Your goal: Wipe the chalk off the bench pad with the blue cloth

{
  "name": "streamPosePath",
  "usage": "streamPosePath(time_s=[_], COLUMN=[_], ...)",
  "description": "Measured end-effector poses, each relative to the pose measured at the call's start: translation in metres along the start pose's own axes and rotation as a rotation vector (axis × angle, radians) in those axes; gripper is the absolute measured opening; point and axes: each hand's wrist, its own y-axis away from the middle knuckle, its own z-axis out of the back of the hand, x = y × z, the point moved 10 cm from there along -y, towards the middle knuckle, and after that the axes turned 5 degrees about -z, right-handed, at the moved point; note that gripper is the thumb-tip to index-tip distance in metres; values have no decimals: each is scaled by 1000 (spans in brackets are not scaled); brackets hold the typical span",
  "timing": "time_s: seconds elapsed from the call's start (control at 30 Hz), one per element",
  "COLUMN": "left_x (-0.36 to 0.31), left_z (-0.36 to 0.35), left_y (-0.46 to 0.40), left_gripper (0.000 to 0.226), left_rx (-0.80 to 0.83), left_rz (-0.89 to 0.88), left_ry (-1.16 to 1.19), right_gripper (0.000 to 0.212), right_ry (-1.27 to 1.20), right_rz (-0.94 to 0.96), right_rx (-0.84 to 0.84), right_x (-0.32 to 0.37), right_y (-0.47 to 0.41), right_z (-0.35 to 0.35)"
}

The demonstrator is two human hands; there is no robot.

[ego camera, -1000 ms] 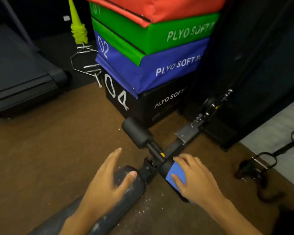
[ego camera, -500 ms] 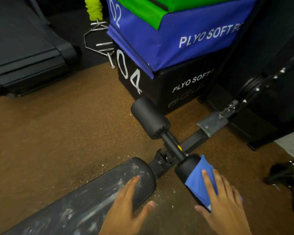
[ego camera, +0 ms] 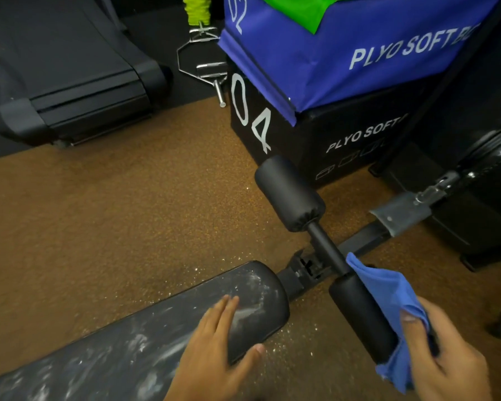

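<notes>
While the head camera looks down at the gym floor, here's the layout:

Right hand: right hand (ego camera: 443, 351) has fingers and thumb curled round the blue cloth (ego camera: 394, 302), bunching it against the near foam roller (ego camera: 362, 316).

Left hand: left hand (ego camera: 211, 351) lies flat, fingers straight and together on the end of the bench pad (ego camera: 128, 342), thumb hooked over its near edge, holding nothing.

Bench pad: black, long, smeared with white chalk, running off to the lower left; chalk specks dot the brown floor (ego camera: 113, 212) beside it.

Cloth: draped over the roller's right side, not on the pad.

Further out: far foam roller (ego camera: 289, 192) on the same bar, stacked plyo boxes (ego camera: 344, 82) behind, treadmill (ego camera: 70, 76) upper left.
</notes>
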Motion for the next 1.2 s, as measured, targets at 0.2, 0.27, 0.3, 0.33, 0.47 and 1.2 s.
streamPosePath(time_s=[0.2, 0.27, 0.3, 0.33, 0.47, 1.2], left_x=[75, 105, 120, 134, 177, 227], left_z=[8, 5, 3, 0, -13, -58], left_y=[0, 1, 1, 2, -1, -17], left_gripper=[111, 116, 118, 119, 121, 125], left_rx=[-11, -3, 2, 13, 40, 18], left_rz=[75, 103, 114, 127, 178, 133], left_ry=[-216, -258, -276, -294, -351, -468], right_gripper=[14, 18, 32, 39, 30, 70], right_ry=[-348, -397, -395, -388, -289, 538], right_rz=[-113, -189, -207, -229, -221, 718], right_rx=[18, 87, 138, 193, 252, 463], right_x=[1, -18, -22, -26, -36, -54], right_y=[17, 18, 19, 19, 11, 41], right_z=[-52, -84, -99, -114, -161, -375])
